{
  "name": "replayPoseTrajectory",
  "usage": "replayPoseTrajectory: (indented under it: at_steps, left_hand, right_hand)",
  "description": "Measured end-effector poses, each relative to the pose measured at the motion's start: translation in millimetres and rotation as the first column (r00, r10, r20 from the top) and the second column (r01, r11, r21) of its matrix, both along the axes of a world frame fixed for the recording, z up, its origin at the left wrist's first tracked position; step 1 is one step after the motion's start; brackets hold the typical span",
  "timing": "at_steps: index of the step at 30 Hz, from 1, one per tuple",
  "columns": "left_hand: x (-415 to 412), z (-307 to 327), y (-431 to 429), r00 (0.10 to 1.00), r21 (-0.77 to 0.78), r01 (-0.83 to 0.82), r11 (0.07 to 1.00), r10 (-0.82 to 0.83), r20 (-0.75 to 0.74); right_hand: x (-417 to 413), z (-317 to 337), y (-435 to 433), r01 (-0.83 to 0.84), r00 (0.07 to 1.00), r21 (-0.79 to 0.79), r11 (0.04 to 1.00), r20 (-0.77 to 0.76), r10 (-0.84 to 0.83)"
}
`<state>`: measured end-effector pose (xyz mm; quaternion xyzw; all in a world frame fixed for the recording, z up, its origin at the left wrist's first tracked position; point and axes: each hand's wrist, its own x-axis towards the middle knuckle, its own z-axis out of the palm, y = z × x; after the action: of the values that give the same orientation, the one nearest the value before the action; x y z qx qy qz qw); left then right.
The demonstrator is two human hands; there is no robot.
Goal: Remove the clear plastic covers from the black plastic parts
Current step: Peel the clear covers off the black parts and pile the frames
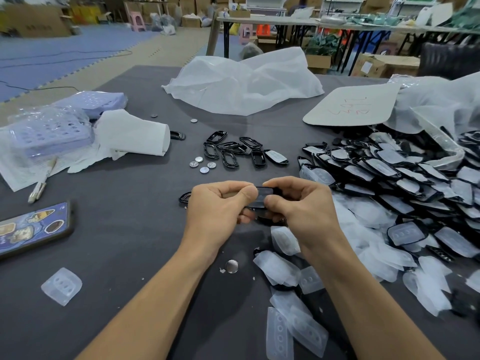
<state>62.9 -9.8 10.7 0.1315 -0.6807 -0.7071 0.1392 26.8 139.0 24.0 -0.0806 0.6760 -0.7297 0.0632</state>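
**Two hands hold one black part**

On the far left of the gray table (124, 258) lies a phone (33, 229) with stickers on its case. Just past it, closer to the person, one clear cover (61, 286) sits all alone. Farther back there are purple trays (49, 133) in a see-through wrap, and a white roll (132, 136) rests beside them.

In the middle, four silver coins (202, 165) lie close together. Next to them is a small bunch of bare black frames (233, 152). Behind those, a big white bag (244, 84) lies crumpled.

The left hand (220, 206) has its fingers curled in and pinches the left end of a black part (261, 197). The right hand (298, 203) is curled too and pinches the other end. The part is up off the table, between the two hands, in the middle of the view. I cannot tell if its cover is on.

A round silver battery (232, 266) lies near the left wrist. Under the right arm, loose clear covers (283, 271) are scattered about.

On the right is a large pile of black parts (402, 172) with clear covers on them. A cardboard sheet (350, 105) with red writing lies behind the pile.
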Motion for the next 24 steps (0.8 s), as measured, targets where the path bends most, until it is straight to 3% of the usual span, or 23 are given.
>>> replayPoseTrajectory:
  at_steps: [4,6,9,13,15,17,18,20,22,24]
  left_hand:
    - [-1,2,-3,0.997,-0.022,0.049,0.999,-0.048,0.059]
    - [-1,2,-4,0.997,-0.010,0.018,1.000,-0.017,0.079]
    - [-2,2,-4,0.995,0.042,-0.007,0.999,0.002,0.099]
    - [-2,-1,-3,0.996,0.022,0.008,1.000,-0.010,0.090]
    - [-2,-3,-5,0.997,-0.063,-0.038,0.997,0.042,0.060]
    - [-3,-4,-11,0.992,-0.159,-0.113,0.981,0.120,0.038]
    - [-3,-4,-15,0.985,-0.194,-0.158,0.968,0.167,0.031]
    - [-5,-2,-25,0.958,-0.320,-0.265,0.910,0.287,0.022]
    - [-6,1,-38,0.909,-0.501,-0.354,0.789,0.418,0.015]
    - [-6,2,-50,0.871,-0.667,-0.335,0.665,0.489,0.050]
  right_hand:
    - [-2,1,2,-0.027,1.000,0.048,0.998,0.014,0.026]
    - [-1,2,3,-0.007,0.998,0.185,0.983,-0.064,0.019]
    - [2,1,5,0.121,0.942,0.519,0.846,-0.330,0.068]
    - [2,3,9,0.186,0.906,0.624,0.759,-0.407,0.113]
    - [-5,5,18,0.205,0.905,0.653,0.729,-0.410,0.113]
    - [-19,10,35,0.346,0.885,0.631,0.694,-0.466,-0.017]
    - [-27,12,45,0.464,0.856,0.607,0.645,-0.493,-0.152]
    - [-36,14,61,0.618,0.786,0.647,0.447,-0.498,-0.366]
    - [-35,11,62,0.592,0.800,0.732,0.338,-0.486,-0.351]
    - [-30,4,46,0.551,0.834,0.758,0.349,-0.488,-0.257]
